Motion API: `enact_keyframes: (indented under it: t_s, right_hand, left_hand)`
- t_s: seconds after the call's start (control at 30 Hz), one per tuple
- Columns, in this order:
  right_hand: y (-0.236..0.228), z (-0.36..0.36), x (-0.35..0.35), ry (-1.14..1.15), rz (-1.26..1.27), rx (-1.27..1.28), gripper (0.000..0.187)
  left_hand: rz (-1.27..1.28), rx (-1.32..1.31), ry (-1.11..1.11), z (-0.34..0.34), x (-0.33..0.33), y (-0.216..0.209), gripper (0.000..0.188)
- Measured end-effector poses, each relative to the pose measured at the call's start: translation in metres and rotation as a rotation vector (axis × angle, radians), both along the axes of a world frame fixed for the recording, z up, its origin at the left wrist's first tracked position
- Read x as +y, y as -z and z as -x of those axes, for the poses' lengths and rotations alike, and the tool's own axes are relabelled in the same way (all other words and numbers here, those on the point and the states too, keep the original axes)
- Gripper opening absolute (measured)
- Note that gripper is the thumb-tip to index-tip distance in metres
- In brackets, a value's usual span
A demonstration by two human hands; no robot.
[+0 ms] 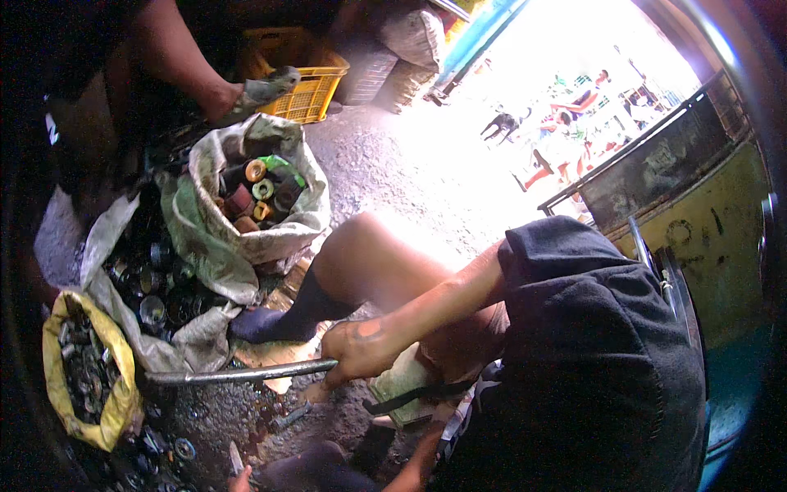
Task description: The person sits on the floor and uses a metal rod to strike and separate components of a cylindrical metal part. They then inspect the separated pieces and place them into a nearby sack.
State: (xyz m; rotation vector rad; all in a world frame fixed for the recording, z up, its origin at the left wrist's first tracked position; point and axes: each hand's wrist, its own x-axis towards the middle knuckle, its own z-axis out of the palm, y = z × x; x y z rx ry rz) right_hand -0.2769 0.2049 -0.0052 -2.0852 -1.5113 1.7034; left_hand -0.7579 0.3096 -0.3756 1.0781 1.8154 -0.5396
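Note:
My right hand (354,348) is closed round one end of a long metal rod (238,375). The rod reaches left across the ground, its far end near a yellow sack (121,353). Below that hand, a small dark metal piece (291,416) lies on the wet, dirty ground. At the bottom edge, what looks like my left hand (238,482) pinches a pale pointed piece (235,457); most of this hand is cut off. The yellow sack holds small metal scraps (86,361). Beside it, round metal parts (152,307) lie on a spread, dirty white sack (193,340).
An upright white sack (307,184) holds coloured round pieces (256,170). Behind it stands a yellow crate (316,94), near another person's limb (176,49). Full sacks (414,41) stand farther back. People (566,135) and a dark dog (502,125) are outside in bright light.

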Motion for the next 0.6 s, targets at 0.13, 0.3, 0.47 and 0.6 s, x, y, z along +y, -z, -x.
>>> enact_keyframes:
  t_s: [0.13,0.3,0.47,0.6]
  right_hand:
    - [0.030,-0.016,-0.004,-0.147,-0.289,0.108,0.042]
    - [0.038,-0.009,0.005,-0.163,-0.388,0.222,0.028]
    - [0.058,-0.020,-0.005,-0.173,-0.350,0.423,0.017]
    - [0.037,-0.019,0.003,-0.107,-0.195,0.403,0.014]
  left_hand:
    - [0.016,-0.033,0.059,-0.054,0.006,-0.001,0.057]
    - [0.002,-0.054,0.069,-0.096,0.014,-0.006,0.057]
    - [0.009,-0.075,0.093,-0.126,0.016,-0.006,0.057]
    - [0.012,-0.087,0.093,-0.137,0.012,-0.008,0.057]
